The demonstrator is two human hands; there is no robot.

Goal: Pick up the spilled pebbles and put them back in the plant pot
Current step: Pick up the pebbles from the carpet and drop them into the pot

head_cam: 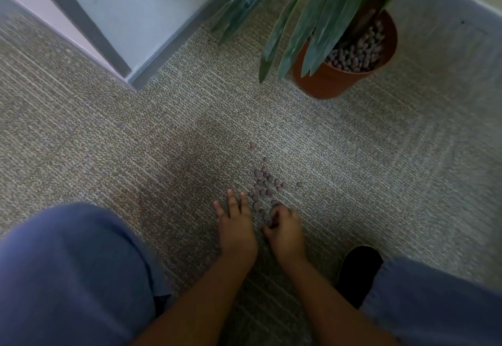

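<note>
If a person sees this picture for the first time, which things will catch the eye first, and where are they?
First, the two bare hands low in the middle: the left hand lies flat with fingers spread on the carpet, and the right hand curls over some pebbles. Just beyond them a trail of spilled pebbles runs away across the carpet. At the upper right stands the orange plant pot, filled with similar pebbles under long green leaves.
</note>
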